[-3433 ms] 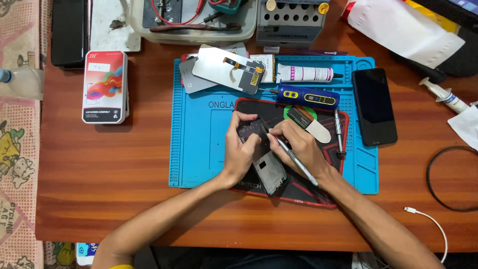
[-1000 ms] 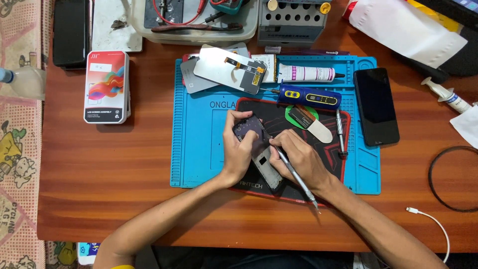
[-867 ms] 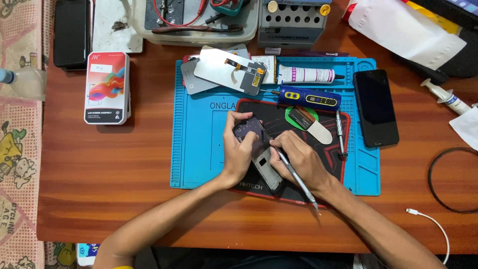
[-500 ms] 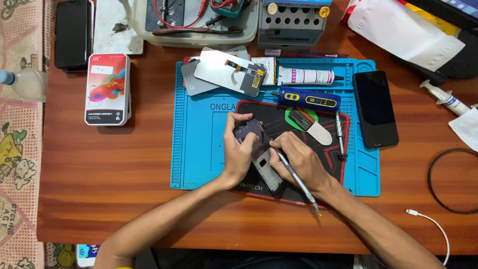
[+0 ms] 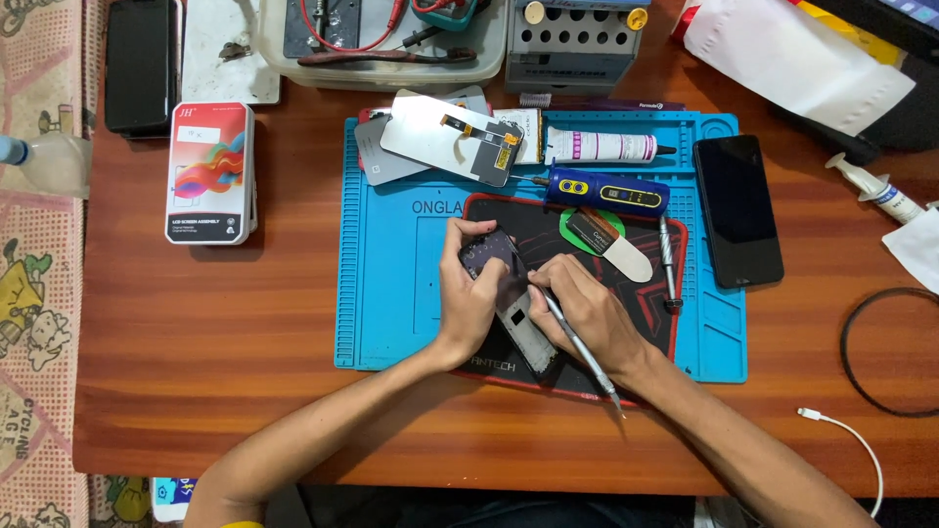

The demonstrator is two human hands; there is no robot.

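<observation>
An opened phone frame (image 5: 516, 311) lies tilted on a black and red mat (image 5: 626, 293), which rests on a blue work mat (image 5: 391, 284). My left hand (image 5: 469, 298) grips the phone's upper end, fingers curled over its edge. My right hand (image 5: 587, 318) holds a thin metal screwdriver (image 5: 577, 347) like a pen. Its tip touches the phone near the top, and its handle sticks out towards the table's front edge.
On the blue mat lie a loose phone screen (image 5: 450, 139), a white tube (image 5: 602, 147), a blue electric screwdriver (image 5: 606, 193), a green-topped pry tool (image 5: 611, 244) and a metal tool (image 5: 667, 264). A black phone (image 5: 738, 210), a colourful box (image 5: 207, 173), a tray (image 5: 381, 44) and a white cable (image 5: 846, 440) surround it.
My right hand has turned so that the screwdriver handle points more towards the table's front edge, with the tip still at the phone. My left hand has kept its grip on the phone.
</observation>
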